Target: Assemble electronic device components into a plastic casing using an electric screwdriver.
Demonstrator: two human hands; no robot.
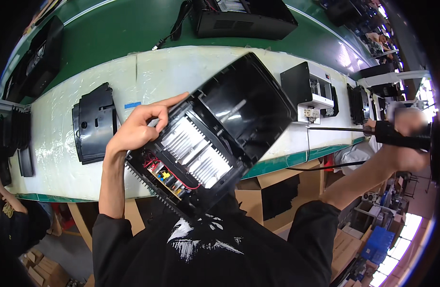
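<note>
Tilted in front of my chest is a black plastic housing, its open side facing up. Inside it show silver finned heat sinks and a circuit board with red wires and a yellow part. My left hand grips the housing's left edge, fingers curled and one finger stretched along the rim. My right arm reaches far out to the right. At the picture's rim my right hand is smeared and partly cut off, so its fingers cannot be made out. The housing's lower end rests close against my black shirt.
A black moulded cover lies left on the plastic-covered bench. A white-and-black unit stands to the right. Behind sits a large black case on the green surface. A co-worker's hand is at the right; cardboard boxes stand below.
</note>
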